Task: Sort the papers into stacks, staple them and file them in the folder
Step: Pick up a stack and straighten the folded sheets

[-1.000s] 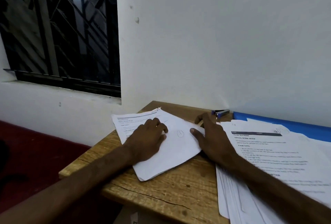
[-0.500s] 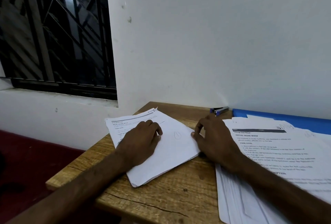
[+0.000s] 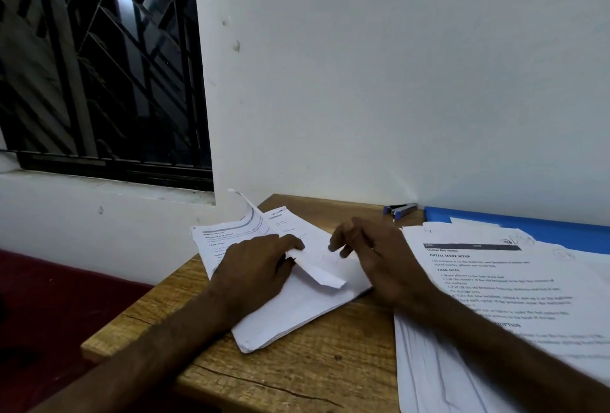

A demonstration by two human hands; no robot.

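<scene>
A small stack of white printed papers (image 3: 297,313) lies slanted on the wooden table (image 3: 297,376). My left hand (image 3: 254,267) rests on it and pinches the edge of the top sheet (image 3: 325,275), which is folded over and buckled, its far corner curling up. My right hand (image 3: 379,260) sits at the stack's right side with fingers loosely curled just above the paper, and nothing shows between them. A large loose pile of printed papers (image 3: 495,284) lies under my right forearm. The blue folder (image 3: 528,227) lies behind that pile. A blue and grey stapler (image 3: 401,208) sits by the wall.
The table stands against a white wall, and its left edge drops off to a dark red floor (image 3: 49,297). A barred window (image 3: 99,66) is at the upper left. Bare wood shows in front of the small stack.
The top sheet, flat before, is now lifted and folded over, with its far corner curled up. My left hand's fingers have closed on its edge and my right hand's fingers have risen off the stack.
</scene>
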